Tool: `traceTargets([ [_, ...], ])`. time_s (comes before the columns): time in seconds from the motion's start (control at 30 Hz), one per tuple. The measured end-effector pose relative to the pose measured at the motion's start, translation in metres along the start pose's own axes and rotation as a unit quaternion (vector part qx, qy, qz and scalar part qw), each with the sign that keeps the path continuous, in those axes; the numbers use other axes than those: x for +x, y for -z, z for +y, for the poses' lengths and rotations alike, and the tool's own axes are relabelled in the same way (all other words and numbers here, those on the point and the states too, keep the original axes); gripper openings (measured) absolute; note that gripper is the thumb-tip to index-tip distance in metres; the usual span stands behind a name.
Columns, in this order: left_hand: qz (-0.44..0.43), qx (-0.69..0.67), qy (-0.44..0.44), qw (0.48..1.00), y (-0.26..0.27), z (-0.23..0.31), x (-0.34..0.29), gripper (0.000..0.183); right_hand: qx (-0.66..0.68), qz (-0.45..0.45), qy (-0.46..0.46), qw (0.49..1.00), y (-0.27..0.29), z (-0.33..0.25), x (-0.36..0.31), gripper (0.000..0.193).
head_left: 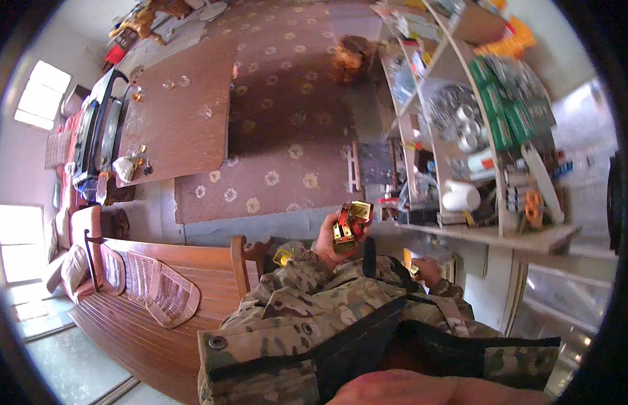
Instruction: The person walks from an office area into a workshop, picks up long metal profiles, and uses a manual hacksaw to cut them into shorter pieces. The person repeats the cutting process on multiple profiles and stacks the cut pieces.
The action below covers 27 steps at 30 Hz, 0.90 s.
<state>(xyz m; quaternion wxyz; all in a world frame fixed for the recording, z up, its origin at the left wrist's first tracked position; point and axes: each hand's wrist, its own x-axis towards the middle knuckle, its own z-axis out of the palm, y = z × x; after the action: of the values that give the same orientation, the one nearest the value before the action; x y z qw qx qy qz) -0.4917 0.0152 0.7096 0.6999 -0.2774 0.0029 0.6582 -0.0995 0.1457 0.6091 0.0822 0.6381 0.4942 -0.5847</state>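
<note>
My left hand (327,240) is closed around a cluster of small, shiny gold-and-red box-like pieces (343,233), held up in front of my chest. One of them, at the top, looks like an open gold box (360,210). Lower and to the right, close to my body, my right hand (429,270) has its fingers curled round a small gold-and-white thing (414,269), too small to name. My camouflage sleeves (287,280) reach up to both hands.
A wooden shelf unit (503,233) on the right holds green boxes (506,111), a white roll (461,196) and tools. A slatted wooden bench (145,297) stands at left. Beyond lie a brown table (182,121), patterned carpet (280,162) and wooden stump (352,57).
</note>
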Motion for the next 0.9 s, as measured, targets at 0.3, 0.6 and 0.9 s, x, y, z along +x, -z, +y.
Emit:
traceTargets([
  [0.3, -0.046, -0.037, -0.254, 0.965, -0.097, 0.184, 0.020, 0.049, -0.024, -0.135, 0.176, 0.975, -0.153, -0.389, 0.057, 0.031],
  [0.6, -0.037, -0.023, -0.374, 0.926, -0.220, 0.379, 0.077, 0.045, 0.021, -0.130, 0.643, 0.755, -0.353, -0.686, 0.077, 0.022],
  [0.9, -0.069, -0.014, -0.325, 0.943, -0.325, 0.548, 0.148, 0.044, -0.122, -0.086, 0.787, 0.599, -0.425, -0.886, 0.154, 0.031],
])
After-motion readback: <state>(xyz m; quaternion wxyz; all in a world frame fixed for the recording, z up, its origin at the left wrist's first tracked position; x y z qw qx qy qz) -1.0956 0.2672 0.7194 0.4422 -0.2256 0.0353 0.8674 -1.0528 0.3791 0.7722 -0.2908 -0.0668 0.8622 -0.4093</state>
